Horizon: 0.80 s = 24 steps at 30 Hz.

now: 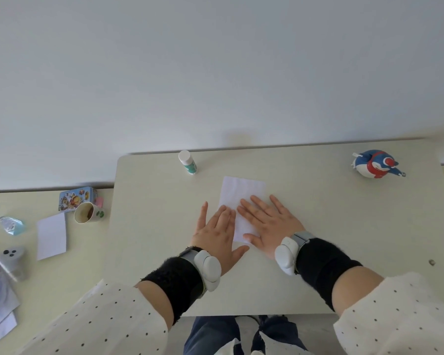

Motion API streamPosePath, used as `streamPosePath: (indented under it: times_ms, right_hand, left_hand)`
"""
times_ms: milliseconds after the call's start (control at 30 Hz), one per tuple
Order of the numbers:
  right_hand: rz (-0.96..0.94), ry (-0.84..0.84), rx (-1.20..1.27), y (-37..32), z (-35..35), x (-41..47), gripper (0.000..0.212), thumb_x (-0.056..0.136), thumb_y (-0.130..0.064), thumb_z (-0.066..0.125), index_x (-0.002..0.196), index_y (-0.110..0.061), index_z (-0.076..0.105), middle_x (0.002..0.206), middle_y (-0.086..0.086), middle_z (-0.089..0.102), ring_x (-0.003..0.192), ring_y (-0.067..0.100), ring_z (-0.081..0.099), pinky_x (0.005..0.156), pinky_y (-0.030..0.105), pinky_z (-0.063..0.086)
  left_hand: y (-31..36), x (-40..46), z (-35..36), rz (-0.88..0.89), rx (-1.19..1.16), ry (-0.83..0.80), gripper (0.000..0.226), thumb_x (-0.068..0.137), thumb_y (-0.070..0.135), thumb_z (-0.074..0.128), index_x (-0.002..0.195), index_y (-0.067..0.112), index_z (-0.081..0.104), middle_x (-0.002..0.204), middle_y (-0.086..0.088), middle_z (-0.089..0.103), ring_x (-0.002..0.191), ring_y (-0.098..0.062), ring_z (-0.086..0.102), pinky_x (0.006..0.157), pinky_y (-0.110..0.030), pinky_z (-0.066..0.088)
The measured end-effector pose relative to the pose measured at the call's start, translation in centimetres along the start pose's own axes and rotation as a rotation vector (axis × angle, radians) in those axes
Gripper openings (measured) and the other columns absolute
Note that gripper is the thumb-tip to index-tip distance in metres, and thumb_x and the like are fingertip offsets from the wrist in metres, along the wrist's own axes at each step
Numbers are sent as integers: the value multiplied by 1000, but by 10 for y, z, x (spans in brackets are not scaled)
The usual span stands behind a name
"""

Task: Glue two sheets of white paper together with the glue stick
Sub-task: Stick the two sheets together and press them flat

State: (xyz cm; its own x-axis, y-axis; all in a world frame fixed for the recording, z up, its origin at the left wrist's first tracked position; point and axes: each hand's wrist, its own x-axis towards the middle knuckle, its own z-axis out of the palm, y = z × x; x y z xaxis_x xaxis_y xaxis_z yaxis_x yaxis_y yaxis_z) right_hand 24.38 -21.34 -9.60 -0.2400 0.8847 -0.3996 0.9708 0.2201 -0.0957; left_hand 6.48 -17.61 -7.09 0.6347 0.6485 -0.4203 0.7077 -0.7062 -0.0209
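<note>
Sleeves: white dotted sleeves (100, 321) nearest the camera, with black wristbands and a white wrist device on each arm.
Left hand: the left hand (219, 234) lies flat with fingers straight and spread, its fingertips on the left edge of the white paper (241, 201), the palm on the table (344, 226) — it holds nothing.
Right hand: the right hand (268, 224) is also flat and wide, pressing the paper's lower right part, thumb across its near edge.
Paper: at the middle of the table, long side running from 6 to 12 o'clock; only one outline shows, so whether two sheets are stacked cannot be told.
Glue stick: the glue stick (187, 162) stands capped at about 11 o'clock of the paper, well apart from both hands.
Handling: the paper looks thin, light and limp — it likely slides on the smooth top and creases easily, so flat palms smoothing outward suit it; lifting is best done by a corner pinch.
Stick grip: the stick seems stiff and light, best taken round its barrel.
Spare sheet: another white sheet (51, 235) lies at 9 o'clock on the lower side table, near a paper cup (87, 213).
</note>
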Motion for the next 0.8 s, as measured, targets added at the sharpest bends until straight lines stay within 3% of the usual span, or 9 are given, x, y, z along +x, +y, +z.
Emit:
streamPosePath:
  times_ms: [200,367,467,600,733,800]
  right_hand:
    - [260,-4,41,30,-6,10,66,82,-68,-9,138,-40,-28,155,-15,-22,143,15,-20,112,49,-17]
    - [392,-22,50,44,-12,12,66,82,-69,-8,142,-44,-21,157,-12,-20,143,22,-20,113,51,-14]
    - [359,2,103,34,-13,9,67,83,-70,-4,141,-45,-22,156,-12,-21,144,22,-19,114,48,-15]
    - [149,26,61,9,-3,-4,59,92,-60,6,135,-43,-31,153,-13,-25,144,21,-20,112,47,-16]
    - [76,10,39,-4,6,-10,61,96,-55,11,136,-35,-30,145,-15,-35,135,16,-36,111,46,-21]
    - [52,15,19,-7,4,-9,63,95,-58,7,137,-30,-30,143,-15,-38,129,15,-42,110,45,-24]
  left_hand:
    - [-2,0,1,-13,-38,-22,84,90,67,15,151,11,2,159,-3,9,147,-17,-1,105,-51,-31]
    - [1,-1,1,-32,-62,-25,93,85,74,10,151,10,0,158,-4,9,146,-19,-1,107,-51,-29]
    - [12,-1,1,-38,-62,-26,102,78,79,1,151,7,-3,154,-7,13,143,-25,4,109,-52,-25]
    - [24,2,2,-69,-104,-1,107,73,81,-4,151,8,-3,148,-8,18,139,-28,9,109,-52,-24]
    - [23,3,7,-57,-123,3,105,75,83,3,149,11,-14,157,-11,-19,143,-26,-23,110,-48,-24]
    - [20,3,8,-36,-106,-1,105,73,83,-1,148,11,-16,157,-10,-22,142,-23,-25,109,-48,-27]
